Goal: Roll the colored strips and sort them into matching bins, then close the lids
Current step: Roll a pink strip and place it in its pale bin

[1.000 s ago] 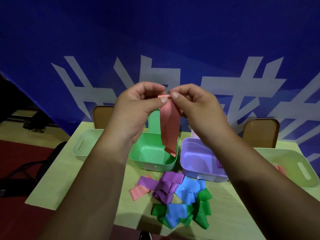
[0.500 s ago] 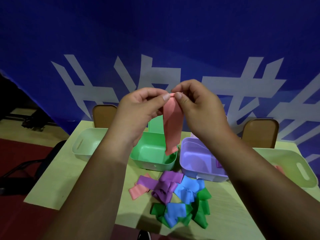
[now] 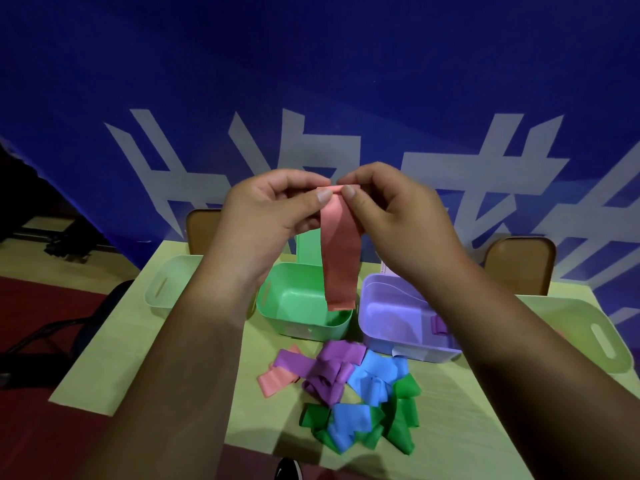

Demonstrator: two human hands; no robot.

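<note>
A pink strip [image 3: 339, 258] hangs straight down in front of me, its top edge folded over. My left hand [image 3: 273, 209] and my right hand [image 3: 391, 216] pinch that top edge between thumbs and fingers, held up above the bins. Below stand a green bin [image 3: 298, 320] and a purple bin [image 3: 391, 327]; a rolled purple strip [image 3: 439, 325] lies in the purple one. A pale bin [image 3: 166, 289] sits at the left, another pale green bin [image 3: 595, 337] at the right. Loose pink, purple, blue and green strips [image 3: 349, 386] lie heaped on the table.
The yellow-green table [image 3: 131, 351] has a near edge close to me. Two brown chair backs [image 3: 519, 265] rise behind it, before a blue banner wall. A dark chair [image 3: 86, 323] stands at the left on red floor.
Both hands have shifted slightly while working the strip's top edge, which is now folded over more. The hanging end has risen a little.
</note>
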